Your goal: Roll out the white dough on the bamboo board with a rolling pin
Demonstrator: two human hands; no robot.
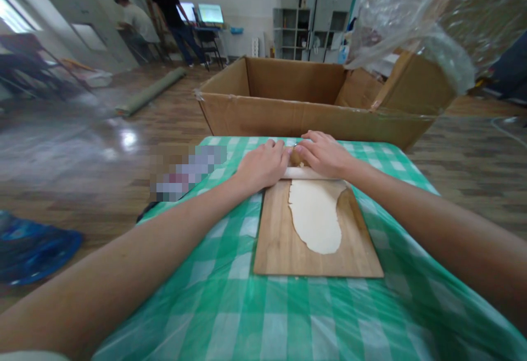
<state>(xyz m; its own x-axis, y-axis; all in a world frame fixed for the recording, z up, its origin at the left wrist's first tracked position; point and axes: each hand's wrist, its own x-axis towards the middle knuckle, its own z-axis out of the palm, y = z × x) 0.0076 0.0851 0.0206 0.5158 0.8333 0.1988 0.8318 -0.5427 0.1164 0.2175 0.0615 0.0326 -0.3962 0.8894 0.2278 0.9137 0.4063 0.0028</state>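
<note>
A pale rolling pin (304,173) lies crosswise over the far end of a flattened sheet of dough (319,218). My left hand (265,164) is closed over the pin's left part, and my right hand (325,155) grips it on the right, fingers pointing away from me. The dough is long and uneven, with a ragged left edge, and rests on a wooden board (275,240). Just beyond the pin, between my hands, shows a small brownish thing (297,157), mostly hidden. Both ends of the pin are covered by my hands.
A green-and-white checked cloth (247,317) covers the table. Past its far edge stands a large open cardboard box (288,114) with plastic wrap (407,15). Blue plastic (37,248) lies on the floor at left. Two people are in the background near lit monitors (210,14).
</note>
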